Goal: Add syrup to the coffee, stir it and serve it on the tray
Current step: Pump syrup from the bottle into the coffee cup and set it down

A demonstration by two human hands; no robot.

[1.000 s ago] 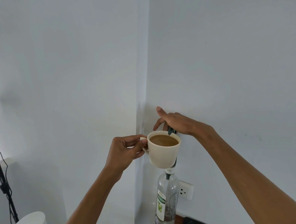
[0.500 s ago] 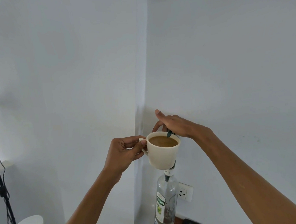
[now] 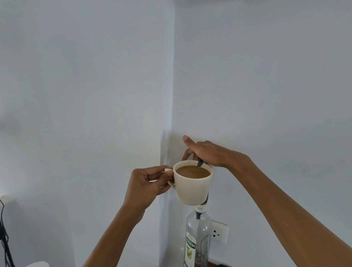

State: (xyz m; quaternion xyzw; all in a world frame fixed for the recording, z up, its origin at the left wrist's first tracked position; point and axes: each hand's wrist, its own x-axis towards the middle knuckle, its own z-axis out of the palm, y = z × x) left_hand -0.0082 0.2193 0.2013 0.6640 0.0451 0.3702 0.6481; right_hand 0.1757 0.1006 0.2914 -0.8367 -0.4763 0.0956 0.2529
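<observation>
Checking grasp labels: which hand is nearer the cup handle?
Left. The left hand pinches the cup handle; the right hand sits behind the far rim, on the syrup pump.

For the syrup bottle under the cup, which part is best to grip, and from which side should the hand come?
Grip the syrup bottle around its straight clear body, probably at label height, coming from its left front. The pump spout and the cup sit over the neck, the wall socket is close behind on the right, and the right hand is already on the pump.
</observation>
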